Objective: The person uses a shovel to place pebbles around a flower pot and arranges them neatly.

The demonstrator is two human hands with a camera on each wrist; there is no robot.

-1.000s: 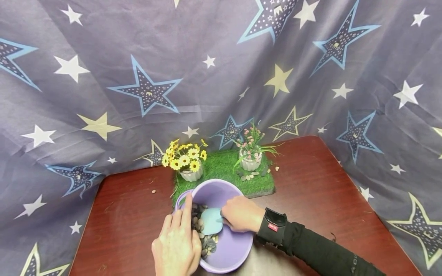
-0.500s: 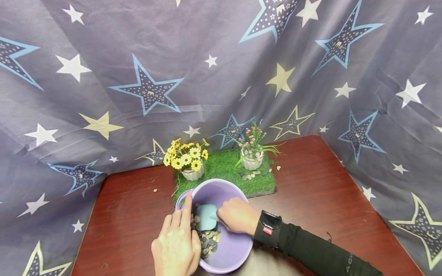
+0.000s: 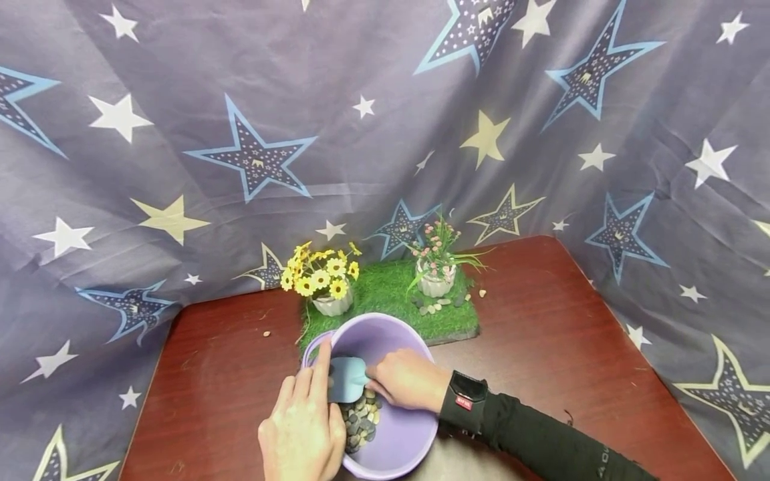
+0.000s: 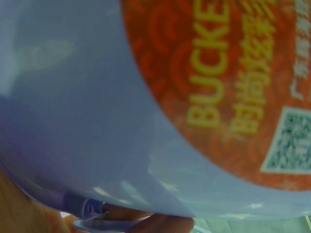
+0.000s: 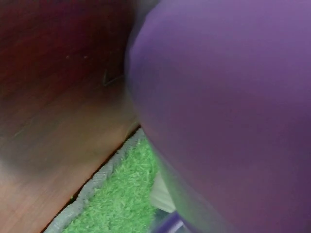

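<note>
I see my right hand [image 3: 404, 379] gripping a blue scoop [image 3: 345, 379] over pebbles [image 3: 359, 422] in the purple bucket [image 3: 404, 433]; my left hand [image 3: 303, 427] grips its rim; scooping looks barely begun

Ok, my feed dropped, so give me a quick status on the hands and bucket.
Left hand grips purple bucket rim. Right hand holds blue scoop inside, over pebbles. Nothing blocking.

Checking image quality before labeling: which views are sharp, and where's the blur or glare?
Head view: sharp, evenly lit, with wide-angle bending at the edges; bucket, scoop and pebbles are clear. Left wrist view: pressed against the bucket wall, label soft, pale reflections below it. Right wrist view: bucket heavily blurred, grass mat only roughly resolved.
</note>
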